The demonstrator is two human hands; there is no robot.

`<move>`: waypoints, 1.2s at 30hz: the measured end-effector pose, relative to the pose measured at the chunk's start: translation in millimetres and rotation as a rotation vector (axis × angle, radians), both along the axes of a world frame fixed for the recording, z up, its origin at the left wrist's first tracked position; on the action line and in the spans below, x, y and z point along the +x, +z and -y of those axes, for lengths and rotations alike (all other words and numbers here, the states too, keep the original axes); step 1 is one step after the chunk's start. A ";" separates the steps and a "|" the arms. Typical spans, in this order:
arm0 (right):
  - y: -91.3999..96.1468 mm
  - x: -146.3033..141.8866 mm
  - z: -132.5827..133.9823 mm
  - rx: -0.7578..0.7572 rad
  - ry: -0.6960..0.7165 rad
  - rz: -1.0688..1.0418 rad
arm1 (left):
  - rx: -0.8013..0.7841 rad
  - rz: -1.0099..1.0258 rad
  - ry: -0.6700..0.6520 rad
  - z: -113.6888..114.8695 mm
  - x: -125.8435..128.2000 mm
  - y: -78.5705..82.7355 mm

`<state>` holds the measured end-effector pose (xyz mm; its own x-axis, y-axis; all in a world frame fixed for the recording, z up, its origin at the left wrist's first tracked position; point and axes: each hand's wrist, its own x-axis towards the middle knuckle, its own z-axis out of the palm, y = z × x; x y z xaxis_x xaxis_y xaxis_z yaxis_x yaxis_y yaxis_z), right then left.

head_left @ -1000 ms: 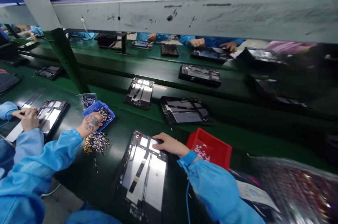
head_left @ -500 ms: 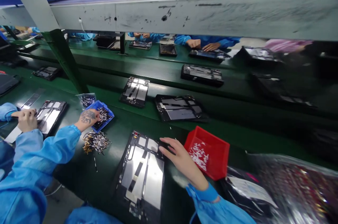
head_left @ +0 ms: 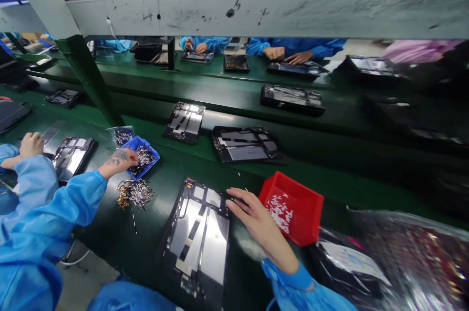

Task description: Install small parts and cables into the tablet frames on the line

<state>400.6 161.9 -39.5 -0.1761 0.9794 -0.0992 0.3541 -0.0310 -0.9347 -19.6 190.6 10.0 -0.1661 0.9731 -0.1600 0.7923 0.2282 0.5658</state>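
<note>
My right hand [head_left: 258, 223] lies flat with its fingers spread on the green belt. Its fingertips touch the upper right corner of an open tablet chassis [head_left: 198, 237] that lies back-side up in front of me. A red tray [head_left: 306, 193] with small white parts stands just right of the hand. My left hand is out of view. To the left, a co-worker's tattooed hand [head_left: 119, 159] reaches into a small blue tray [head_left: 141, 154] of metal-tipped parts.
The co-worker's other hand [head_left: 31, 144] is a fist beside another tablet chassis [head_left: 71, 154]. A loose pile of parts [head_left: 134, 193] lies below the blue tray. More chassis [head_left: 185, 122] [head_left: 244, 144] sit on the belt beyond. A shiny plastic bag [head_left: 403, 262] fills the right. A grey shelf beam [head_left: 256, 3] overhangs.
My right hand slid from the chassis's top edge to its right corner and opened flat, my forearm swinging right. The co-worker's far hand drew back off the left chassis.
</note>
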 end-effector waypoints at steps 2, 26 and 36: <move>-0.3 -1.0 1.1 0.011 -0.012 -0.010 | 0.032 0.033 0.017 0.1 5.2 2.2; 59.6 29.3 50.6 0.814 -0.205 0.498 | -0.105 0.838 -0.386 28.2 291.9 23.1; 51.8 86.9 42.5 0.667 -0.306 0.573 | -0.067 0.623 -0.498 12.8 338.6 21.2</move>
<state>487.5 119.4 12.4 0.0013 0.8606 0.5092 0.8323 0.2813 -0.4777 318.9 177.8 31.2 0.4246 0.8944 -0.1405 0.3527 -0.0205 0.9355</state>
